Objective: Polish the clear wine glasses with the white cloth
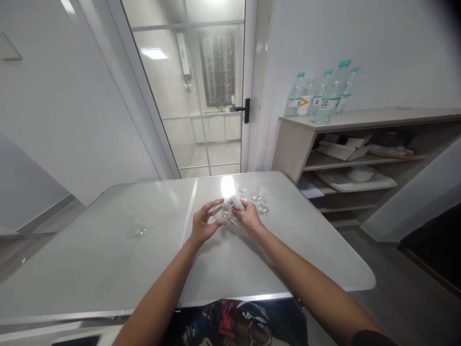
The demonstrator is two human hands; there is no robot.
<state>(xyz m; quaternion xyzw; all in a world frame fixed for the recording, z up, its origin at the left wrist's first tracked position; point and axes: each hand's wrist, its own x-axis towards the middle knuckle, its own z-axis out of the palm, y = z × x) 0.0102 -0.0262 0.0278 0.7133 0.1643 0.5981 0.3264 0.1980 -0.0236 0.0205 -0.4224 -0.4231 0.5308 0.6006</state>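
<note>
Above the middle of the table, my left hand is closed around the bowl of a clear stemmed glass, fingers on the far side and thumb on the near side. The glass lies tilted, its round rim facing left and toward me. My right hand grips a crumpled whitish cloth against the other end of the glass; the cloth hides the stem and foot. Just beyond my right hand stand several more stemmed glasses, upright on the table. Another glass is off to the left by itself.
The grey table has a seam down its surface and a metal edge. At the right is a shelf unit with several plastic bottles on top and boxes and trays inside. A glass door stands behind the table.
</note>
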